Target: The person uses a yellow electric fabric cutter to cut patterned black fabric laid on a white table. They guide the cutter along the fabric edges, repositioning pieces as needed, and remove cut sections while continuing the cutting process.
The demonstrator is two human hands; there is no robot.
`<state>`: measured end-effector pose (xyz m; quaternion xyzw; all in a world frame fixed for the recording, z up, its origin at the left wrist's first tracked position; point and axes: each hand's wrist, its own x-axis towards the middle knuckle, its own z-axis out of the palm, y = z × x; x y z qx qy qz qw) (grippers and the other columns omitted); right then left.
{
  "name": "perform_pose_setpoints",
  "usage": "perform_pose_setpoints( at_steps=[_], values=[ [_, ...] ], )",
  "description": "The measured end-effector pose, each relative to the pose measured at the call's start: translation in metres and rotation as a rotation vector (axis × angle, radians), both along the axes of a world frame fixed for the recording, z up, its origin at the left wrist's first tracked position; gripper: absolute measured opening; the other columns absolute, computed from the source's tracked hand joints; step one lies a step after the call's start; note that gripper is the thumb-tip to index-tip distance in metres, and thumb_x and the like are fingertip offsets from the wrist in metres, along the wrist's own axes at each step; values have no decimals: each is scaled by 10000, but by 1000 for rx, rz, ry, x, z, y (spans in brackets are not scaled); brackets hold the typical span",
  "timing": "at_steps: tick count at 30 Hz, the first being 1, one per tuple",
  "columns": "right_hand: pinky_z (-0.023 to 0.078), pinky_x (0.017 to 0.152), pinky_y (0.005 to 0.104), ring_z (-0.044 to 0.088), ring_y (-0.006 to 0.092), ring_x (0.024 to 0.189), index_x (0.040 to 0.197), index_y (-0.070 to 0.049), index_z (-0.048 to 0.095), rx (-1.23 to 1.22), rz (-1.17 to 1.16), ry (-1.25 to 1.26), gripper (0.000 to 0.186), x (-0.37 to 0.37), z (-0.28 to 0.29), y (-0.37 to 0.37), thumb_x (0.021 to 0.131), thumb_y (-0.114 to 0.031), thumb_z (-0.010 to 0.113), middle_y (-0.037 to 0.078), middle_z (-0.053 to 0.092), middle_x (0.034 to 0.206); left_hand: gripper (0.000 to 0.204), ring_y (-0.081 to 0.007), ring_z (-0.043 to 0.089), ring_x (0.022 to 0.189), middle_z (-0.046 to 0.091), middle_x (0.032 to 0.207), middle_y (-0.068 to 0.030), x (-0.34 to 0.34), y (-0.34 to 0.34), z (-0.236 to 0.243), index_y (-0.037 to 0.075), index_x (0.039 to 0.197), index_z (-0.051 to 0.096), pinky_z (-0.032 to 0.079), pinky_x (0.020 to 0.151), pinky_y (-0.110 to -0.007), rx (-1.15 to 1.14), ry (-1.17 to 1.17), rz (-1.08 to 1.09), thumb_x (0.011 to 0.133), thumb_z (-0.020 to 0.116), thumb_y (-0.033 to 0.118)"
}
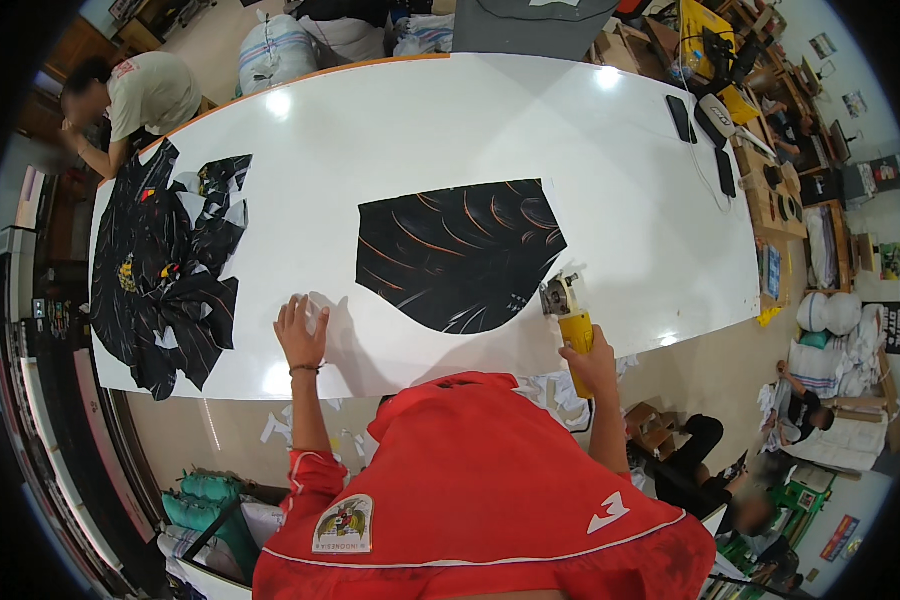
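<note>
Cutting looked well advanced: left hand (302, 333) lay flat on white paper (370, 340), right hand (590, 362) gripped the yellow rotary cutter (568, 312) at the black printed panel's (460, 255) near-right edge; finished black pieces (170, 275) sat piled far left on the counter (630, 190).

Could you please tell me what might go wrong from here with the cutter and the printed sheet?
The left hand lies flat on the white sheet, apart from the black printed panel; an unpinned edge might shift or bunch under the blade. The right hand holds the yellow rotary cutter at the panel's lower right edge, so a slip could nick the print.
</note>
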<state>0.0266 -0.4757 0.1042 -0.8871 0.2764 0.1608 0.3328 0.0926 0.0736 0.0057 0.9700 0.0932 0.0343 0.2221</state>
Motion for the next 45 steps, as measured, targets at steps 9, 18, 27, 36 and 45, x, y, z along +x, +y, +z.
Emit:
perform_pose_setpoints(
  at_steps=[9,18,27,36,45],
  values=[
    [565,839,569,716,490,968,1272,-68,528,-305,13,-14,642,50,1,-23,790,-403,789,272,733,1017,957,-523,110,1569,223,1688,-280,27,-137,-6,115,1611,411,90,1241,-697,177,51,272,911,644,724],
    [569,831,567,714,489,968,1258,-77,501,-293,127,56,629,89,10,-41,792,-398,774,267,730,1023,920,-536,101,1564,190,1699,-267,24,-131,-20,127,1623,387,84,1232,-718,220,9,257,953,564,732],
    [567,828,565,711,488,969,1235,-79,508,-268,164,82,620,105,7,-54,772,-392,777,262,727,1020,895,-524,95,1568,199,1698,-257,24,-132,-22,119,1615,399,65,1235,-715,209,17,273,964,568,709],
    [568,851,550,708,485,1012,1234,-60,518,-242,207,66,616,135,3,-58,764,-371,767,267,727,1059,899,-523,95,1570,203,1696,-259,26,-132,-19,118,1613,401,61,1238,-709,198,28,276,957,585,703],
    [573,884,534,713,462,1041,1248,-60,523,-237,261,16,621,189,4,-43,766,-355,781,255,727,1090,905,-515,99,1574,217,1696,-244,27,-133,-18,136,1607,416,64,1243,-702,191,29,301,931,622,701]
  ],
)
